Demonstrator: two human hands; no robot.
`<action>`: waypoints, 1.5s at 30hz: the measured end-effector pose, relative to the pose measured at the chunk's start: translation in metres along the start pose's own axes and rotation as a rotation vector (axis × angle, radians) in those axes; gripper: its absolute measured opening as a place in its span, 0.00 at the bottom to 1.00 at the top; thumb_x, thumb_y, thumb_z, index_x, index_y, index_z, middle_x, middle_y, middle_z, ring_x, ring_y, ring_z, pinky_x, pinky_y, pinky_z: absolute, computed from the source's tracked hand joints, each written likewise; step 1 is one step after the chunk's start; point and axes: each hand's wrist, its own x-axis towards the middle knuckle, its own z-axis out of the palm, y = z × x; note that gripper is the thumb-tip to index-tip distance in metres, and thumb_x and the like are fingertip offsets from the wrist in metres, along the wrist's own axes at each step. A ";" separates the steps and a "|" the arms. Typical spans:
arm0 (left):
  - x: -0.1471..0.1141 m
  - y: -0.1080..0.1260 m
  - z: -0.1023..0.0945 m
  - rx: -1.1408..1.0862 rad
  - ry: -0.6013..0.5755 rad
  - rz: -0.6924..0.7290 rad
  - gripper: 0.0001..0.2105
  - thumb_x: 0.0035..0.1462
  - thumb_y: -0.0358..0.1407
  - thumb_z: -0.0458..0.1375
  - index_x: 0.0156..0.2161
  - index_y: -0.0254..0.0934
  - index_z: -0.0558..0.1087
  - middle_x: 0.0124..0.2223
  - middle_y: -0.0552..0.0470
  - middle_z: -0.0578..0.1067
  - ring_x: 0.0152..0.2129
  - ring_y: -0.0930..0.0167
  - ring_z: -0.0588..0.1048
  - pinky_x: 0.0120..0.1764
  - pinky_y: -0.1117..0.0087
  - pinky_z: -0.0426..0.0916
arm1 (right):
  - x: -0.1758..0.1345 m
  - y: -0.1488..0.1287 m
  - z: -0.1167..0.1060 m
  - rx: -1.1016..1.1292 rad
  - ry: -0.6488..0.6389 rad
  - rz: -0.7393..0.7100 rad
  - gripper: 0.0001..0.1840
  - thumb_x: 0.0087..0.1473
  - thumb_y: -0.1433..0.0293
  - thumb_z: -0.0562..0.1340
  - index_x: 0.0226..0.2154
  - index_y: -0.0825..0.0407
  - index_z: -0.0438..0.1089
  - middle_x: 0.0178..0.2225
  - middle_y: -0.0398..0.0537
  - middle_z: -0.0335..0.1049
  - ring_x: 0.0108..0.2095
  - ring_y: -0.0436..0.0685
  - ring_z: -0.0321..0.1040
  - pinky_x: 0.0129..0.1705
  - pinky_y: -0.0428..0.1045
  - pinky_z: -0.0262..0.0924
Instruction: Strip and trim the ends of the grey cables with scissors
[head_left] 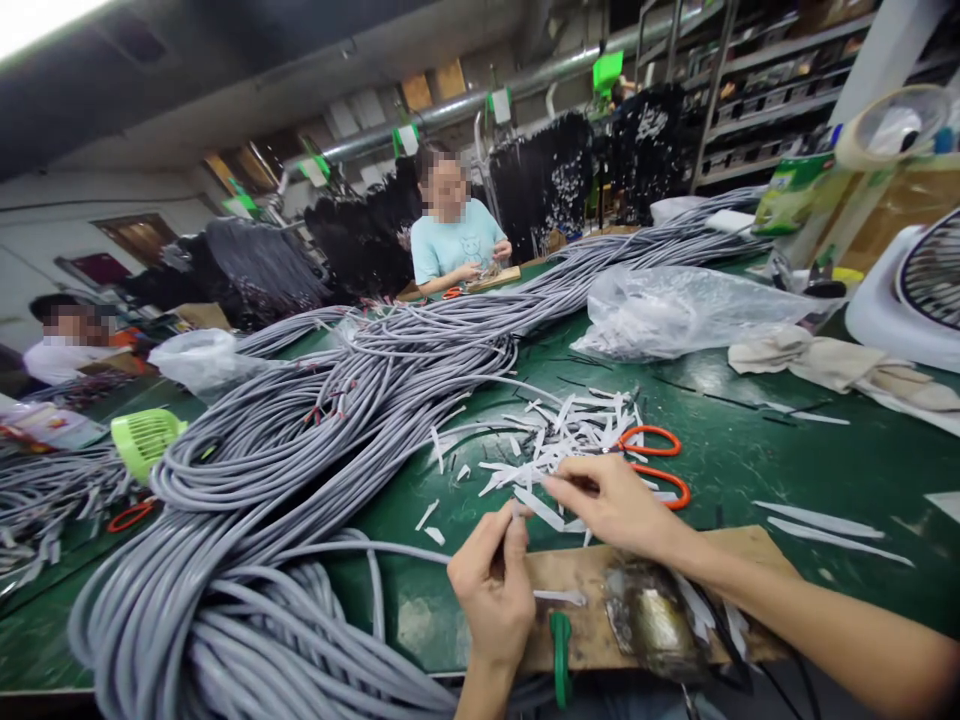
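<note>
My left hand (pixel 495 580) is closed in a pinch, thumb against forefinger, with a grey cable (pixel 409 549) running into it from the left. A small whitish bit shows at its fingertips. My right hand (pixel 619 502) is closed too, just right of the left one; whatever its fingertips hold is too small to make out. Right behind the hands lies a heap of white strips (pixel 581 432), with orange-handled scissors (pixel 655 440) partly under it. Beneath my hands is a wooden board (pixel 585 570) carrying a worn metallic piece (pixel 660 618) and a green clip-like part (pixel 560 650).
Large coils of grey cable (pixel 300 470) fill the left of the green table (pixel 712 455). A clear plastic bag (pixel 675 310), cloth gloves (pixel 840 365) and a fan (pixel 915 290) stand at the right. Across the table a person (pixel 454 245) works; another (pixel 67 340) sits far left.
</note>
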 end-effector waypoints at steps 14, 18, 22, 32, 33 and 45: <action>-0.002 0.001 0.003 0.022 -0.045 0.028 0.08 0.53 0.27 0.54 0.35 0.34 0.76 0.28 0.49 0.77 0.24 0.70 0.74 0.29 0.74 0.67 | -0.018 -0.012 -0.004 -0.413 0.275 -0.414 0.14 0.57 0.69 0.53 0.27 0.54 0.72 0.22 0.45 0.68 0.25 0.49 0.63 0.29 0.45 0.50; -0.003 0.001 0.004 0.017 -0.050 0.013 0.08 0.53 0.28 0.55 0.35 0.34 0.76 0.28 0.48 0.77 0.25 0.70 0.74 0.29 0.74 0.67 | -0.018 -0.012 -0.005 -0.460 0.295 -0.434 0.14 0.57 0.68 0.54 0.27 0.53 0.72 0.22 0.45 0.67 0.24 0.49 0.60 0.28 0.46 0.48; -0.005 0.000 0.004 0.031 -0.058 0.014 0.07 0.53 0.28 0.55 0.35 0.33 0.75 0.27 0.49 0.75 0.23 0.70 0.73 0.29 0.74 0.66 | -0.020 -0.013 -0.006 -0.518 0.302 -0.434 0.14 0.56 0.69 0.54 0.25 0.53 0.71 0.20 0.43 0.65 0.23 0.49 0.58 0.27 0.47 0.45; -0.005 0.000 0.006 0.166 -0.117 0.067 0.07 0.54 0.28 0.53 0.34 0.32 0.74 0.23 0.50 0.72 0.19 0.73 0.69 0.24 0.75 0.62 | -0.023 -0.015 -0.001 -0.641 0.312 -0.443 0.16 0.56 0.71 0.53 0.19 0.53 0.66 0.18 0.43 0.61 0.20 0.50 0.56 0.25 0.48 0.41; -0.005 0.001 0.006 0.194 -0.156 0.093 0.07 0.54 0.27 0.53 0.34 0.32 0.75 0.22 0.51 0.71 0.17 0.74 0.68 0.23 0.75 0.61 | -0.022 -0.012 0.000 -0.666 0.333 -0.436 0.16 0.56 0.72 0.52 0.19 0.53 0.66 0.17 0.43 0.61 0.20 0.50 0.57 0.25 0.48 0.41; 0.001 0.001 -0.002 -0.005 -0.295 -0.120 0.13 0.58 0.33 0.49 0.25 0.33 0.69 0.22 0.54 0.70 0.20 0.74 0.69 0.26 0.78 0.62 | -0.012 -0.008 -0.010 -0.172 0.158 -0.408 0.08 0.54 0.72 0.58 0.37 0.53 0.70 0.32 0.44 0.74 0.31 0.49 0.68 0.33 0.43 0.56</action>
